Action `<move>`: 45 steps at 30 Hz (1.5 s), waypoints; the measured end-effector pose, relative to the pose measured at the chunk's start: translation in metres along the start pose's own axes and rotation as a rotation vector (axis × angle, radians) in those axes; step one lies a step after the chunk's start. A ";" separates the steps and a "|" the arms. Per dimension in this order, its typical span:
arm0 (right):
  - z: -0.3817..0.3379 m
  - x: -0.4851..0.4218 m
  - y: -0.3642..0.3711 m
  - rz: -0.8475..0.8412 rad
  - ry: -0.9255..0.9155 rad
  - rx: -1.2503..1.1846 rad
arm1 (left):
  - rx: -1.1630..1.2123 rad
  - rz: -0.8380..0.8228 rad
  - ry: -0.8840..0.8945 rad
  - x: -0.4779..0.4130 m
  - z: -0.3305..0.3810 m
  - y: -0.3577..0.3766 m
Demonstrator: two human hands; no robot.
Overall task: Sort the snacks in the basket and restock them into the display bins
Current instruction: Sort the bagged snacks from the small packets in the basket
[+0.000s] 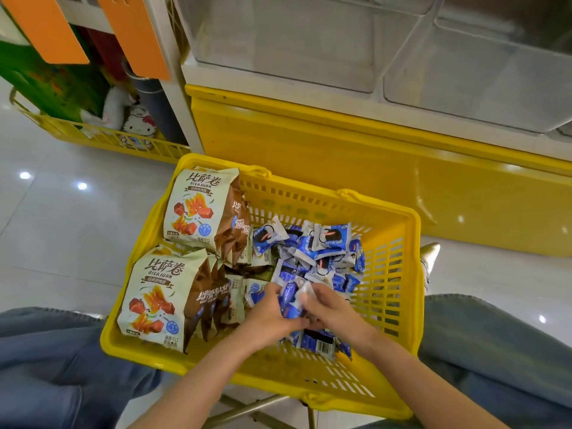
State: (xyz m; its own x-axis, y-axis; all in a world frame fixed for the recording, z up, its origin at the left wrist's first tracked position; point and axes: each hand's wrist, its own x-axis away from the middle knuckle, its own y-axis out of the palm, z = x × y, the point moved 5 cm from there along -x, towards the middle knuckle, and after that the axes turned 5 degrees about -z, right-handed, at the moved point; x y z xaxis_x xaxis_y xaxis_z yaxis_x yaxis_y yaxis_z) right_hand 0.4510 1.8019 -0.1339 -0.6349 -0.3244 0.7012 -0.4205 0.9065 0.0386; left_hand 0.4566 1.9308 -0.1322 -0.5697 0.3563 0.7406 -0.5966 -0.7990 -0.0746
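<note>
Several clear bins (pixel 284 51), glossy tiled floor (pixel 62 218)

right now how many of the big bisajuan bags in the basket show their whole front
2: one bag in the basket's far left corner, one in its near left corner. More bags stand edge-on behind each, partly hidden.

The basket (pixel 399 274) is smooth yellow plastic with slotted walls. The Bisajuan bags (pixel 192 205) and the small cookie packets (pixel 328 239) are of thin glossy film, a little crinkled. The display bins (pixel 479 88) are clear plastic, slightly cloudy. The floor tiles (pixel 62 212) are polished and reflect lamps. The jeans (pixel 46 366) are matt denim cloth.
</note>
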 end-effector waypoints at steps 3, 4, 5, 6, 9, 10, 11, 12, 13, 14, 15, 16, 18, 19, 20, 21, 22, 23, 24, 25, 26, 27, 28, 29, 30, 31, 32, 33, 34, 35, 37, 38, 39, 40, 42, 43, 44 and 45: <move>0.010 0.003 0.000 0.053 0.044 -0.017 | 0.014 -0.115 -0.030 0.001 -0.005 0.014; 0.014 0.004 -0.005 0.072 0.080 0.004 | 0.046 -0.136 -0.034 0.001 -0.007 0.016; 0.017 0.004 -0.012 0.103 0.113 0.072 | 0.084 -0.144 -0.030 0.002 -0.009 0.017; 0.020 0.005 -0.021 0.156 0.136 0.182 | 0.120 -0.137 -0.023 0.001 -0.010 0.017; 0.020 0.010 -0.047 0.365 0.170 0.642 | 0.124 -0.029 -0.023 -0.004 -0.013 0.011; 0.019 0.011 -0.053 0.415 0.171 0.784 | 0.010 0.010 -0.018 -0.009 -0.014 0.008; 0.019 0.011 -0.058 0.452 0.162 0.891 | -0.123 0.034 -0.003 -0.015 -0.015 0.007; 0.021 0.009 -0.061 0.471 0.159 0.966 | -0.225 0.046 0.016 -0.021 -0.015 0.007; 0.023 0.007 -0.064 0.465 0.171 1.018 | -0.288 0.035 0.031 -0.027 -0.015 0.009; 0.026 0.004 -0.065 0.438 0.201 1.064 | -0.342 0.011 0.046 -0.033 -0.016 0.013; 0.030 0.001 -0.065 0.401 0.243 1.111 | -0.406 -0.015 0.064 -0.038 -0.016 0.017; 0.033 -0.003 -0.065 0.375 0.281 1.155 | -0.485 -0.036 0.079 -0.043 -0.016 0.020; 0.032 -0.008 -0.063 0.396 0.285 1.236 | -0.612 0.031 0.149 -0.047 -0.014 0.019; 0.028 -0.010 -0.061 0.437 0.229 1.260 | -0.647 0.131 0.196 -0.046 -0.013 0.013; 0.022 -0.014 -0.058 0.466 0.143 1.258 | -0.662 0.241 0.228 -0.044 -0.014 0.005; 0.016 -0.018 -0.053 0.464 0.046 1.221 | -0.666 0.325 0.228 -0.043 -0.016 -0.003; 0.012 -0.024 -0.047 0.426 -0.029 1.140 | -0.660 0.368 0.193 -0.043 -0.021 -0.011; 0.009 -0.032 -0.040 0.366 -0.077 1.023 | -0.634 0.368 0.133 -0.045 -0.028 -0.017; 0.008 -0.041 -0.032 0.296 -0.097 0.910 | -0.605 0.335 0.065 -0.047 -0.034 -0.021; 0.007 -0.051 -0.024 0.230 -0.094 0.821 | -0.606 0.292 0.010 -0.049 -0.039 -0.023; 0.007 -0.060 -0.017 0.177 -0.072 0.754 | -0.639 0.258 -0.021 -0.051 -0.041 -0.025; 0.008 -0.068 -0.011 0.139 -0.042 0.714 | -0.681 0.239 -0.030 -0.052 -0.041 -0.026; 0.010 -0.075 -0.006 0.123 -0.014 0.698 | -0.719 0.226 -0.028 -0.053 -0.041 -0.027; 0.012 -0.082 -0.003 0.125 0.013 0.701 | -0.749 0.212 -0.026 -0.054 -0.041 -0.028; 0.014 -0.086 -0.002 0.139 0.035 0.721 | -0.769 0.195 -0.026 -0.054 -0.041 -0.028; 0.016 -0.090 -0.002 0.157 0.063 0.759 | -0.781 0.182 -0.025 -0.054 -0.041 -0.028; 0.018 -0.093 -0.003 0.175 0.079 0.811 | -0.786 0.172 -0.023 -0.055 -0.041 -0.028; 0.018 -0.094 -0.004 0.185 0.098 0.863 | -0.781 0.158 -0.020 -0.054 -0.041 -0.027; 0.018 -0.096 -0.005 0.189 0.106 0.900 | -0.747 0.137 -0.018 -0.054 -0.042 -0.025; 0.016 -0.096 -0.006 0.191 0.127 0.907 | -0.673 0.113 -0.020 -0.053 -0.042 -0.023; 0.015 -0.096 -0.011 0.190 0.174 0.853 | -0.506 0.058 -0.019 -0.049 -0.043 -0.019; 0.014 -0.096 -0.013 0.182 0.192 0.827 | -0.455 0.047 -0.005 -0.047 -0.043 -0.017; 0.012 -0.094 -0.015 0.168 0.214 0.805 | -0.415 0.057 0.013 -0.044 -0.044 -0.018; 0.011 -0.093 -0.015 0.143 0.206 0.798 | -0.371 0.087 0.033 -0.041 -0.044 -0.020; 0.006 -0.087 -0.016 0.129 0.152 0.790 | -0.279 0.177 0.059 -0.034 -0.042 -0.029; 0.004 -0.083 -0.018 0.144 0.109 0.769 | -0.242 0.231 0.070 -0.032 -0.040 -0.034; 0.000 -0.077 -0.021 0.163 0.074 0.748 | -0.208 0.283 0.083 -0.030 -0.038 -0.039; -0.003 -0.070 -0.027 0.200 0.052 0.724 | -0.182 0.331 0.098 -0.029 -0.034 -0.042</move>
State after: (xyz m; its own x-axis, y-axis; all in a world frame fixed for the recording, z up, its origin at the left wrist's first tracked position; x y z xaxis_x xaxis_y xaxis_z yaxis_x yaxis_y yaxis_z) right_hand 0.5088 1.8013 -0.1824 -0.7200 -0.1428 0.6791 -0.6329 0.5367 -0.5581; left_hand 0.4789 1.9701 -0.1728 -0.7942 0.1449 0.5901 -0.4569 -0.7826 -0.4228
